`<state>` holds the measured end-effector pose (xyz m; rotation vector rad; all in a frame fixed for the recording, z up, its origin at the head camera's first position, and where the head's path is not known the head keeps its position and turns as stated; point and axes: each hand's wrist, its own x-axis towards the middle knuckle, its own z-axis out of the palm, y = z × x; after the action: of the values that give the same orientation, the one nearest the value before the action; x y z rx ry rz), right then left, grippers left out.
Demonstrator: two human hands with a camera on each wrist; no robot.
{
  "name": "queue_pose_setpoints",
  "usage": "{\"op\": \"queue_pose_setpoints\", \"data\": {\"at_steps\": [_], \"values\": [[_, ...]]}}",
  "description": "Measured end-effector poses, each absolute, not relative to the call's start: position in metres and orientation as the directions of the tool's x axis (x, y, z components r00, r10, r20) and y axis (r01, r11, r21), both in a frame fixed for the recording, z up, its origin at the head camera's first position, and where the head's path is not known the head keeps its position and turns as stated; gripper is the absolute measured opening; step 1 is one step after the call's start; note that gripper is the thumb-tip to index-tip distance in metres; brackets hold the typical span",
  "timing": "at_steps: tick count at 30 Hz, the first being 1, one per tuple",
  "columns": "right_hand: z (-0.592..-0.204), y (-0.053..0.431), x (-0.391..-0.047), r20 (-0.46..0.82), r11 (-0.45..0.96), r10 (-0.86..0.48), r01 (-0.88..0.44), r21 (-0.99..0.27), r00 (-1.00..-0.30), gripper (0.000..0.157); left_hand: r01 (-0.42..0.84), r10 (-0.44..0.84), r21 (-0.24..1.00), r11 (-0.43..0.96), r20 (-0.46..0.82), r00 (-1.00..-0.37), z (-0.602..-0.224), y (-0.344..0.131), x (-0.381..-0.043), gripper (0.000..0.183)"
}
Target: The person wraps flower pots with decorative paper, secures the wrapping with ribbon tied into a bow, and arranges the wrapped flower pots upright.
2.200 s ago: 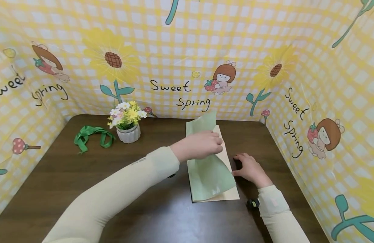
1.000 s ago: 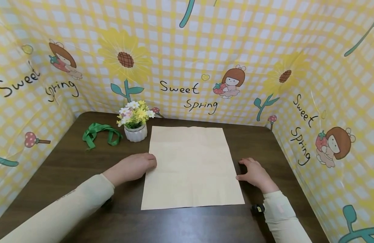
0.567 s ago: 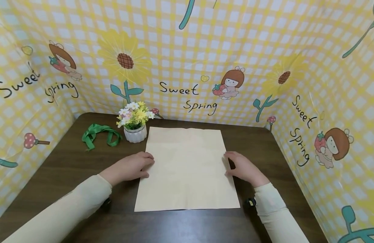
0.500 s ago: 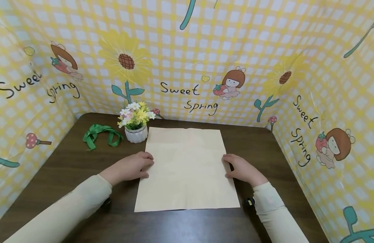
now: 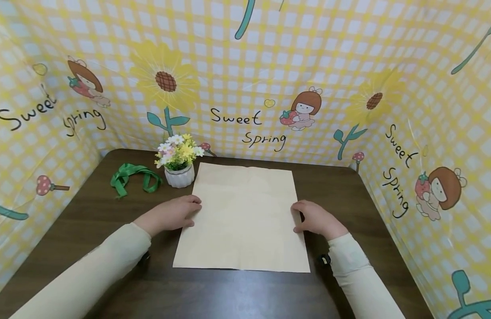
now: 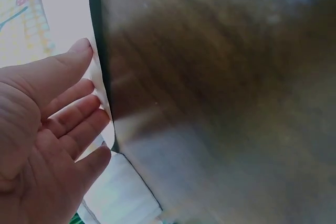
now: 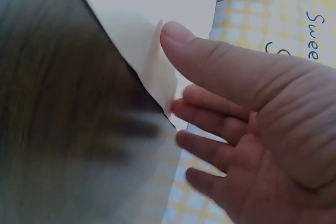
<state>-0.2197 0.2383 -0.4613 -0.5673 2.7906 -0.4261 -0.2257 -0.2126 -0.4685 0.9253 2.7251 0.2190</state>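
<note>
A large cream sheet of paper [image 5: 245, 221] lies spread out on the dark wooden table [image 5: 229, 297], faint fold lines crossing it. At its left edge is my left hand [image 5: 171, 215], thumb and fingertips touching the paper. In the left wrist view the fingers [image 6: 79, 124] are loosely extended along that edge. My right hand [image 5: 317, 219] is on the opposite edge, thumb and index finger apart. The right wrist view has the thumb [image 7: 210, 61] against the paper's slightly bent edge [image 7: 163, 77], while the other fingers stay relaxed.
A white fluted pot [image 5: 179, 176] of artificial flowers [image 5: 178, 152] stands close to the sheet's far left corner. Left of it lies a loosely looped green ribbon [image 5: 135, 175]. A yellow checked cloth [image 5: 237, 79] walls the table at the back and sides.
The paper was folded with its green side showing; my left hand unfolded it to the left. My right hand then came onto the right edge, and the sheet has shifted and turned slightly.
</note>
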Motion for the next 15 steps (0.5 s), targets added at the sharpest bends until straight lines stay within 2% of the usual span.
{"op": "queue_pose_setpoints", "data": {"at_steps": [7, 11, 13, 15], "values": [[-0.469, 0.237, -0.228, -0.158, 0.869, -0.433, -0.364, -0.334, -0.888, 0.062, 0.542, 0.59, 0.242, 0.805, -0.226, -0.775, -0.47, -0.215, -0.235, 0.054], [-0.47, 0.236, -0.23, -0.164, 0.858, -0.458, -0.387, -0.337, -0.874, 0.058, 0.506, 0.576, 0.307, 0.806, -0.212, -0.789, -0.471, -0.219, -0.235, 0.053], [-0.47, 0.236, -0.23, -0.168, 0.854, -0.463, -0.388, -0.346, -0.87, 0.055, 0.492, 0.566, 0.345, 0.799, -0.159, -0.809, -0.472, -0.221, -0.236, 0.049], [-0.469, 0.235, -0.231, -0.174, 0.853, -0.465, -0.386, -0.352, -0.868, 0.053, 0.416, 0.485, 0.386, 0.823, -0.1, -0.869, -0.472, -0.225, -0.238, 0.037]]}}
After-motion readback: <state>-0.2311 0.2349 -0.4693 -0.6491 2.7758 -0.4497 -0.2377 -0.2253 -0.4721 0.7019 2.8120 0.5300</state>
